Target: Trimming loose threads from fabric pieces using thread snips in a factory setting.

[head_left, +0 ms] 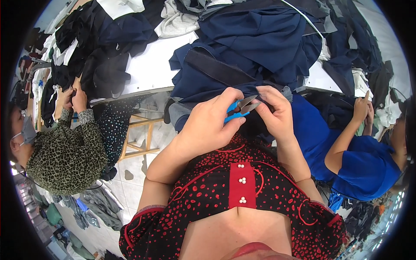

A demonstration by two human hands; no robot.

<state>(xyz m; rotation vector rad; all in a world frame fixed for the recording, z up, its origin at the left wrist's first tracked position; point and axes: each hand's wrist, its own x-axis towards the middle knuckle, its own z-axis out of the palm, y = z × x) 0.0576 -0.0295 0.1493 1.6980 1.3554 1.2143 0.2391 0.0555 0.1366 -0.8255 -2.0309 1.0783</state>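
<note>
Blue-handled thread snips (232,113) sit in my left hand (208,123), with their dark blades slightly apart and pointing toward my right hand. My right hand (277,113) is closed on an edge of navy fabric (251,41), thumb against fingers, close beside the blade tips. That navy cloth lies bunched over the table edge and hangs down toward my lap. A darker band (212,67) runs across it above my left hand. Any thread at the blades is too small to make out.
A white table (151,60) carries heaped dark and grey garments (177,21). On the left a co-worker in a leopard-print top (69,151) handles cloth; another in blue (368,164) works on the right. A wooden stool (141,136) stands below the table. A white cable (305,19) crosses the pile.
</note>
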